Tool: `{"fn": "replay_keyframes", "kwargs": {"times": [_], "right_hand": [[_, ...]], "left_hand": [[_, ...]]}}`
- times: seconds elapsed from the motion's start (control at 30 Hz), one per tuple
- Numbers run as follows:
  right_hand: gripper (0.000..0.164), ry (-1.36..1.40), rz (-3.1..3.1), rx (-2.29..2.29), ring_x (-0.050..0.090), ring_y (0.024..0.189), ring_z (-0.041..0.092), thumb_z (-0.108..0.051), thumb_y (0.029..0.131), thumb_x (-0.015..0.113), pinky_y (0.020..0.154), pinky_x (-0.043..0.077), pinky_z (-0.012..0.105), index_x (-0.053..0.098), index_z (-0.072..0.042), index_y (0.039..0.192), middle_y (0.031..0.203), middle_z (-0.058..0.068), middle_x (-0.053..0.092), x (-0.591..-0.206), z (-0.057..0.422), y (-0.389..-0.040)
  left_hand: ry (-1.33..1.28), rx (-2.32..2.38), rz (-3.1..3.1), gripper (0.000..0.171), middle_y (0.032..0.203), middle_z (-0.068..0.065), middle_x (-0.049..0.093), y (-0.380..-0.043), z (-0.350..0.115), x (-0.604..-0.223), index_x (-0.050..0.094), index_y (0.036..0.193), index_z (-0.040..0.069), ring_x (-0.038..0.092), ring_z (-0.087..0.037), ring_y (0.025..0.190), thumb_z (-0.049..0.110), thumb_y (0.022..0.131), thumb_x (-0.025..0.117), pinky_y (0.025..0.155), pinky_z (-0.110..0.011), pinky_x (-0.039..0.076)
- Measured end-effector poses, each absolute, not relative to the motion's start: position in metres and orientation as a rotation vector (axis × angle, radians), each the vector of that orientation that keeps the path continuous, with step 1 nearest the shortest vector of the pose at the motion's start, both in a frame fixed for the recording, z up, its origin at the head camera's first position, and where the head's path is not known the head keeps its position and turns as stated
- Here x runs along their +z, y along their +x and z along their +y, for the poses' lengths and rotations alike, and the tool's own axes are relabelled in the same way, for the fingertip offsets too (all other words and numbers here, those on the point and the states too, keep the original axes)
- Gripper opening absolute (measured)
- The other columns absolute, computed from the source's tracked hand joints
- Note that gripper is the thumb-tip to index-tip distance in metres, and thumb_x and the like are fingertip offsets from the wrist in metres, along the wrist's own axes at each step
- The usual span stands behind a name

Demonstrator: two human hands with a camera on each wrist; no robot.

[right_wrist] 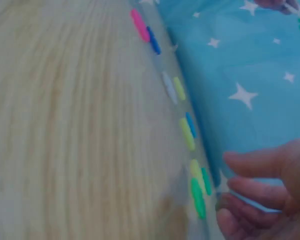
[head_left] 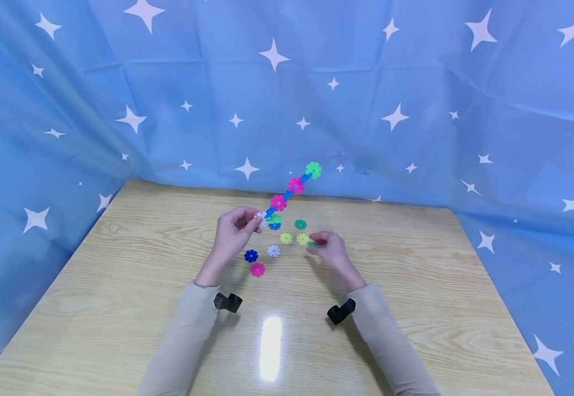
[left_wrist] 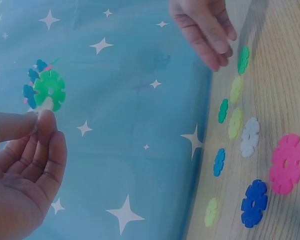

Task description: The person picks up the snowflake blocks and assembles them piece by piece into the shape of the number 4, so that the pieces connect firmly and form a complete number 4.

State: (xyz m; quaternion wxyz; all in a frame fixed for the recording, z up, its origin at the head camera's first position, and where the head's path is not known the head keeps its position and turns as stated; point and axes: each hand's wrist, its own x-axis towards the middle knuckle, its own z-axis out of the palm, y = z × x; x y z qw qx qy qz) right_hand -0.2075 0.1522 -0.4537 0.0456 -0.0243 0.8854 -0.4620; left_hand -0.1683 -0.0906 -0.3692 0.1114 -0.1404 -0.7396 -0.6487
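Head cam: L hand (head_left: 232, 228) pinches snowflake-disc chain (head_left: 295, 186) by near white disc (head_left: 261, 218); R hand (head_left: 334, 250), fingers parted, empty, nr rightmost green disc (head_left: 312, 244); prob. best pinch rim.

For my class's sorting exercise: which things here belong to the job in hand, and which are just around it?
In the job:
chain of linked discs, one end pinched by the left hand
loose discs, some near the right hand

Just around:
wooden table
starry blue curtain
black wrist cameras
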Motion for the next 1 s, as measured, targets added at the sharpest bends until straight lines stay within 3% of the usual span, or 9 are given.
{"fn": "replay_keyframes", "kwargs": {"times": [0.37,0.67,0.87,1.0], "right_hand": [[0.034,-0.074,2.802,-1.189,0.058,0.093,0.029,-0.002,0.080,0.072,0.079,0.052,0.038,0.062,0.008,0.111,0.103,0.020,0.061,-0.464,0.157,-0.215],[0.025,-0.154,2.831,-1.007,0.056,0.082,0.025,-0.005,0.076,0.075,0.074,0.051,0.037,0.062,0.006,0.094,0.090,0.014,0.061,-0.459,0.159,-0.225],[0.027,-0.105,2.789,-1.059,0.052,0.078,0.022,-0.004,0.075,0.075,0.068,0.047,0.033,0.057,0.001,0.094,0.086,0.010,0.056,-0.459,0.161,-0.225],[0.021,-0.112,2.793,-1.197,0.052,0.073,0.020,0.002,0.075,0.073,0.064,0.046,0.029,0.059,0.002,0.091,0.080,0.009,0.056,-0.462,0.163,-0.222]], "left_hand": [[-0.420,-1.917,-2.156,0.009,0.076,-0.029,0.060,-0.169,-0.090,-0.369,0.062,0.092,-0.015,0.059,-0.008,0.060,-0.007,0.087,0.059,0.054,-0.014,0.047],[-0.428,-1.917,-2.150,0.008,0.076,-0.030,0.060,-0.170,-0.090,-0.370,0.062,0.091,-0.016,0.059,-0.008,0.060,-0.009,0.087,0.059,0.053,-0.014,0.046],[-0.417,-1.906,-2.168,0.009,0.075,-0.027,0.061,-0.171,-0.090,-0.371,0.062,0.091,-0.014,0.061,-0.016,0.062,-0.007,0.087,0.059,0.051,-0.017,0.046],[-0.409,-1.920,-2.167,0.009,0.076,-0.029,0.060,-0.172,-0.090,-0.371,0.062,0.091,-0.014,0.060,-0.014,0.061,-0.007,0.088,0.059,0.050,-0.014,0.043]]}}
